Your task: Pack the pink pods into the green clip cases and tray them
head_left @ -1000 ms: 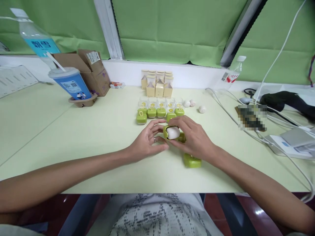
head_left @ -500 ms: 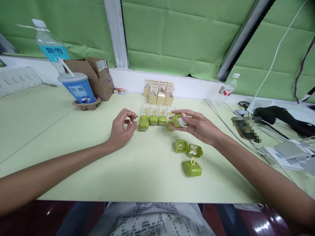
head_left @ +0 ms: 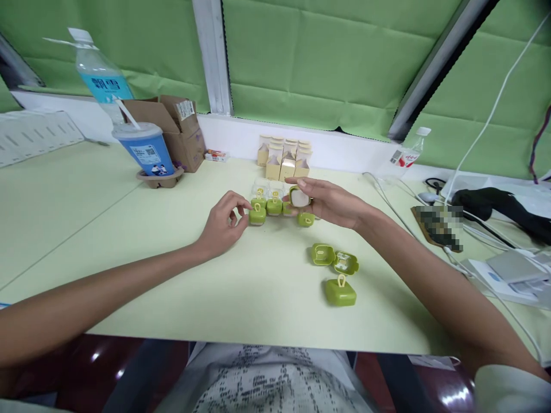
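My right hand (head_left: 333,202) holds a small green case (head_left: 294,188) tilted over, its white face (head_left: 300,198) towards me, above a row of similar cases. Half curled, my left hand (head_left: 227,221) has its index finger and thumb apart at the left edge of the front green case (head_left: 257,215); whether it touches is unclear. Behind that one stand more green cases with cream loops, such as the green case (head_left: 274,207), partly hidden by my right hand. Another green case (head_left: 306,219) sits under my right wrist. Nearer me lie an opened green case (head_left: 322,254) and a closed one (head_left: 341,292).
Clear plastic packs (head_left: 275,187) and several small cream boxes (head_left: 287,160) stand behind the cases. At the left are a blue cup (head_left: 148,154), a cardboard box (head_left: 189,143) and a large bottle (head_left: 105,83). Cables (head_left: 390,206) and a white box (head_left: 508,281) lie to the right.
My right hand has moved left with the case and turned its white face more towards me. My left hand has come slightly right, closer to the front case. The view has shifted a little.
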Tool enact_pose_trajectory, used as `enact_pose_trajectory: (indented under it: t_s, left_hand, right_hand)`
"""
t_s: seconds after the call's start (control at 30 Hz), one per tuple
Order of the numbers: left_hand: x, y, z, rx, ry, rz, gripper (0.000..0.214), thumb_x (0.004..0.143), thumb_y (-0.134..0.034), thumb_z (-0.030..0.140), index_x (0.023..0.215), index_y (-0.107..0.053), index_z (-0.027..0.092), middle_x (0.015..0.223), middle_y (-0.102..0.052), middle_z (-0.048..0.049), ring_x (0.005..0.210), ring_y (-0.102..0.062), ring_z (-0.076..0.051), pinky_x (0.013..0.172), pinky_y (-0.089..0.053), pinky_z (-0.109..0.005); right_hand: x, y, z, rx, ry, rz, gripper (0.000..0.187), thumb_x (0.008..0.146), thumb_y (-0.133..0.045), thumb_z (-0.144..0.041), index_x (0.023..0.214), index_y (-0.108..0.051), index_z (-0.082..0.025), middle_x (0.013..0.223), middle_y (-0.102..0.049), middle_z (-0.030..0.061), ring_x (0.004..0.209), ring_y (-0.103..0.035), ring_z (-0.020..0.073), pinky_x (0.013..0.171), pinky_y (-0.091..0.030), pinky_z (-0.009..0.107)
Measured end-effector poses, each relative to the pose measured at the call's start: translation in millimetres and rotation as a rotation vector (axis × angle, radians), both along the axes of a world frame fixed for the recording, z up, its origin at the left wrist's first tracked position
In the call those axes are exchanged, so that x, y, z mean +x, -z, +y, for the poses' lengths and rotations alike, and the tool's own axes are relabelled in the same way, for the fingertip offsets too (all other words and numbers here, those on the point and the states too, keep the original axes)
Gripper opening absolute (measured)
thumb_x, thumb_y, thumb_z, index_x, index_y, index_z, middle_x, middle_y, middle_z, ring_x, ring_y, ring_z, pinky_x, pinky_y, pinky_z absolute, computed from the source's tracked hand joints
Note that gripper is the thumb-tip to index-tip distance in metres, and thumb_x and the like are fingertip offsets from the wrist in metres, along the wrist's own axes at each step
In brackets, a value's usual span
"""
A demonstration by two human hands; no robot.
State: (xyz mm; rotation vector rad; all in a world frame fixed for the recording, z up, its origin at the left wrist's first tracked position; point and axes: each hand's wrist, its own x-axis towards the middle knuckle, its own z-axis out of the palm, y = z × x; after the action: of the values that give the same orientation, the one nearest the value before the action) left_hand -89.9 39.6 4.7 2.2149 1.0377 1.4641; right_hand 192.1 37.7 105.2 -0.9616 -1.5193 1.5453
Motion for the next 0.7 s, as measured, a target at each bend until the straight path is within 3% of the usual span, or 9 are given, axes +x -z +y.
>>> enact_pose_trajectory:
  t_s: [0.1, 0.2, 0.3, 0.37, 0.47, 0.7]
  left_hand:
    - [0.0, -1.0, 0.1, -0.048, 0.004, 0.016, 0.01, 0.095, -0.065, 0.019, 0.104, -0.068, 0.022, 0.108, -0.061, -0.0048, 0.085, -0.062, -0.014, 0.057, -0.048, -0.023]
    - [-0.7, -1.5, 0.3, -0.082, 0.011, 0.055, 0.016, 0.095, -0.069, 0.024, 0.111, -0.069, 0.023, 0.111, -0.059, -0.0057, 0.086, -0.063, -0.014, 0.056, -0.05, -0.022]
    - [-1.3, -0.5, 0.8, -0.085, -0.003, 0.079, 0.023, 0.094, -0.073, 0.027, 0.117, -0.07, 0.024, 0.115, -0.058, -0.006, 0.087, -0.064, -0.014, 0.056, -0.051, -0.022]
    - [-1.0, 0.4, 1.1, -0.087, -0.017, 0.091, 0.025, 0.094, -0.076, 0.028, 0.118, -0.071, 0.025, 0.116, -0.058, -0.0058, 0.087, -0.065, -0.014, 0.055, -0.052, -0.022]
    - [0.0, 1.3, 1.6, -0.089, -0.029, 0.104, 0.026, 0.092, -0.078, 0.029, 0.117, -0.073, 0.025, 0.116, -0.058, -0.0057, 0.087, -0.065, -0.014, 0.056, -0.053, -0.022]
    - [-0.7, 2.9, 2.9, -0.113, -0.012, 0.141, 0.018, 0.092, -0.077, 0.032, 0.107, -0.076, 0.024, 0.118, -0.061, -0.0063, 0.09, -0.067, -0.016, 0.057, -0.053, -0.024]
  right_hand:
    - [-4.4, 2.9, -4.9, 0.079, -0.074, -0.127, 0.042, 0.101, -0.073, -0.037, 0.138, -0.069, -0.018, 0.125, -0.075, 0.0118, 0.107, -0.076, 0.025, 0.098, -0.068, 0.051]
    - [-11.0, 13.0, -7.0, 0.409, -0.091, -0.482, 0.039, 0.099, -0.076, -0.048, 0.127, -0.076, -0.021, 0.117, -0.074, 0.0107, 0.093, -0.073, 0.0246, 0.085, -0.067, 0.047]
    - [-16.9, 26.8, -7.0, 0.726, 0.009, -0.818, 0.046, 0.088, -0.091, -0.049, 0.123, -0.08, -0.021, 0.11, -0.067, 0.011, 0.089, -0.067, 0.0249, 0.083, -0.06, 0.043]
    - [-18.4, 34.7, -5.9, 0.779, 0.029, -0.902, 0.047, 0.092, -0.088, -0.042, 0.133, -0.078, -0.022, 0.117, -0.064, 0.0126, 0.086, -0.066, 0.023, 0.085, -0.058, 0.042]
    - [-17.7, 42.9, -2.8, 0.779, -0.052, -0.933, 0.043, 0.103, -0.071, -0.026, 0.146, -0.071, -0.022, 0.127, -0.061, 0.015, 0.087, -0.067, 0.0217, 0.088, -0.058, 0.042]
    - [-24.2, 53.7, 5.6, 0.864, -0.038, -0.972, 0.041, 0.106, -0.062, -0.022, 0.146, -0.068, -0.016, 0.13, -0.06, 0.0184, 0.095, -0.069, 0.0262, 0.092, -0.058, 0.045]
